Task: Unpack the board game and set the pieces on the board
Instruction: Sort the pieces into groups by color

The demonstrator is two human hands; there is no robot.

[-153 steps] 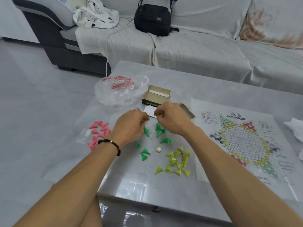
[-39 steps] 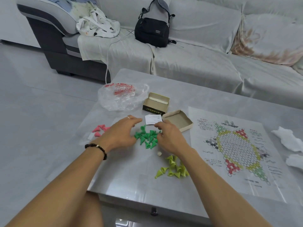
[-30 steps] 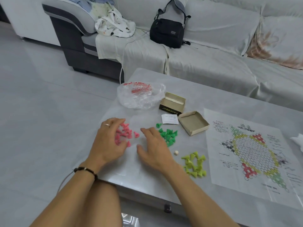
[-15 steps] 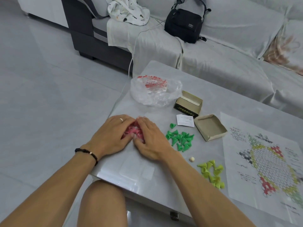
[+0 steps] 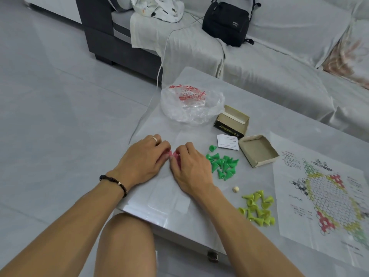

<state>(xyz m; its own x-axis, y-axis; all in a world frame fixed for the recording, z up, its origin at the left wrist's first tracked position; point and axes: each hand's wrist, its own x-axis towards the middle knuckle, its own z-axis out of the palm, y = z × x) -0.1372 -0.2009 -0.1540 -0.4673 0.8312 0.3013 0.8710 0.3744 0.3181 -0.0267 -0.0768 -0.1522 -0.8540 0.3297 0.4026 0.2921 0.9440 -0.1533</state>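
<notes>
Both hands lie palm-down on the grey table, cupped together over a heap of pink cone pieces that barely shows between the fingers. My left hand presses in from the left and my right hand from the right. Right of them lies a pile of dark green cone pieces. Nearer me is a small pale die and a pile of yellow-green cone pieces. The paper game board, printed with a hexagon grid, lies flat at the right with no pieces on it.
A crumpled clear plastic bag with red print sits at the far left of the table. Beside it are an open dark box, its tan lid and a white slip. A sofa with a black bag stands behind.
My hands left the dark green pieces bunched in a pile, moved left and closed in around the pink pieces. The view has swung left and down.
</notes>
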